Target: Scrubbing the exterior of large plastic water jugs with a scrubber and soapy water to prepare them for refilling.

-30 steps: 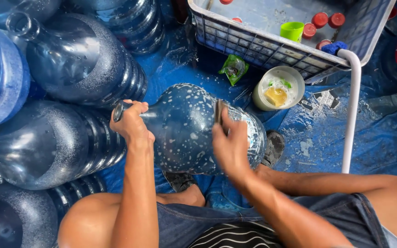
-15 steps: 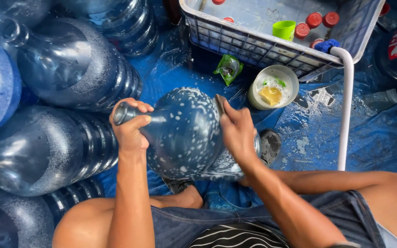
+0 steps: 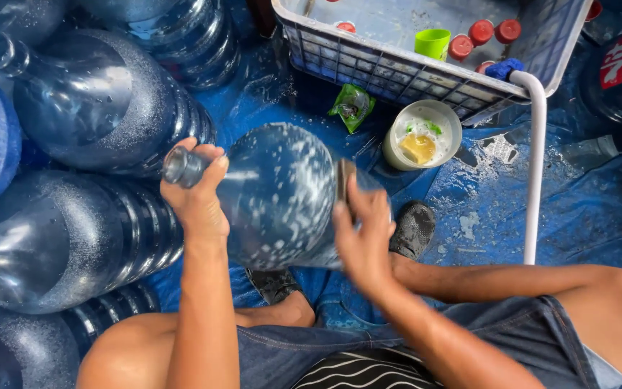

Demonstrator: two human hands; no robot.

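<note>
The left hand [image 3: 197,198] is closed around the neck of a big blue water bottle [image 3: 282,194], which lies on its side across the person's lap area, above the wet blue tarp [image 3: 584,209], its body streaked with white suds. The right hand [image 3: 365,238] presses a dark scrubbing pad [image 3: 343,180] flat against the bottle's side, fingers curled over the pad's edge so that it is pinched between palm and plastic. The likeliest trouble is slip: the bottle's surface is soapy, and the neck is the only firm hold, so a hard push from the pad could twist the neck out of the left fist and let the bottle roll off toward the stacked bottles [image 3: 73,238] lying just beside it on the left. The pad itself could also skid off the curved wall and drop onto the tarp. A small white bowl [image 3: 422,135] with yellow soap and a green scrap inside sits near the bottle's far end, beside a green sachet [image 3: 352,106], and a swinging bottle base could knock it over. The grey crate [image 3: 397,68] holding red caps [image 3: 481,32] and a green cup [image 3: 433,42] stands farther off and looks safer.
</note>
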